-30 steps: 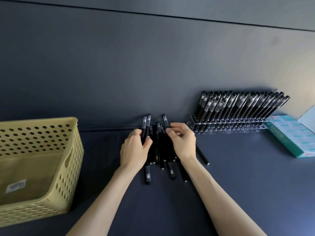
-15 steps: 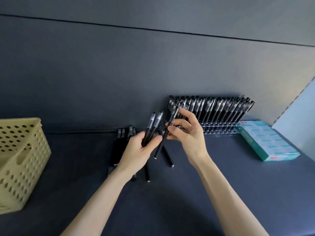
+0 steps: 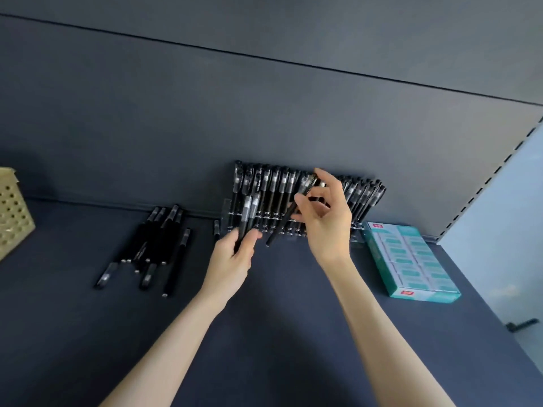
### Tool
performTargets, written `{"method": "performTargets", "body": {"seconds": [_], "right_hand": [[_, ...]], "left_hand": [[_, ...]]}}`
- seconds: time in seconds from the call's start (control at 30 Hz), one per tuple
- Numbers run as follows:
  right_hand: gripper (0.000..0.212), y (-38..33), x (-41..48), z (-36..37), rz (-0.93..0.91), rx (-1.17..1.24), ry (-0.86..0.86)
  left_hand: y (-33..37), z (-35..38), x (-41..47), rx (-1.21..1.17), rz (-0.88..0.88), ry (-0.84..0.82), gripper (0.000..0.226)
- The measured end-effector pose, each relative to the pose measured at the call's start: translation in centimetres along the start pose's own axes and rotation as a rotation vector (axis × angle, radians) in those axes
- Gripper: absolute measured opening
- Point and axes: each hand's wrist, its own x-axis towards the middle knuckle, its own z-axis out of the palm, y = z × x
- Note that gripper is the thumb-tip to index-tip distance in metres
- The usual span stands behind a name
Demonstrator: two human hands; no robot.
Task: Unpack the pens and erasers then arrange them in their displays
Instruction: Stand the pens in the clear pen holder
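One black pen (image 3: pixel 276 232) is being pinched between thumb and fingertips of the right hand (image 3: pixel 326 227), tilting cap-up with its tip pointing down at the front of the clear display rack (image 3: pixel 226 211). Meanwhile the left hand (image 3: pixel 232 259) is gripping a small bunch of spare pens (image 3: pixel 248 210), caps up, just beside the rack's left end. Judging from this, the step in hand is slotting pens one at a time into the rack, which is looking nearly full of racked pens (image 3: pixel 274 186) leaning toward the back wall. The next move is likely calling for finding a free hole, straightening the pen and lowering its tip in without knocking neighbours; which hole is free I cannot tell. More loose pens (image 3: pixel 155 242) are lying heaped on the shelf (image 3: pixel 279 333) to the left, well apart from the rack. Pens are looking slim, hard, matte black with translucent caps; the rack is looking like glossy acrylic. A teal eraser box (image 3: pixel 411 259), smooth and rectangular, is sitting just right of the rack. A perforated yellow plastic basket (image 3: pixel 13 215) is showing at far left.
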Motion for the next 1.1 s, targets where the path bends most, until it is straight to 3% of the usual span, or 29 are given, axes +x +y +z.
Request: {"method": "performTargets", "body": {"seconds": [0.1, 0.2, 0.47, 1.1], "right_hand": [[0.052, -0.3, 1.6, 1.1, -0.099, -0.064, 0.044], [0.044, 0.3, 2.8, 2.2, -0.169, -0.103, 0.045], [0.039, 2.2, 3.4, 4.0, -0.261, -0.203, -0.001], [0.031, 2.7, 3.3, 4.3, -0.262, -0.528, -0.130]], "left_hand": [[0.0, 0.1, 0.7, -0.030, 0.030, 0.082, 0.024], [-0.4, 0.2, 1.0, -0.040, 0.048, 0.144, 0.024], [-1.0, 0.1, 0.7, -0.029, 0.101, 0.153, 0.024], [-0.8, 0.0, 0.8, -0.127, 0.027, 0.116, 0.028]]}}
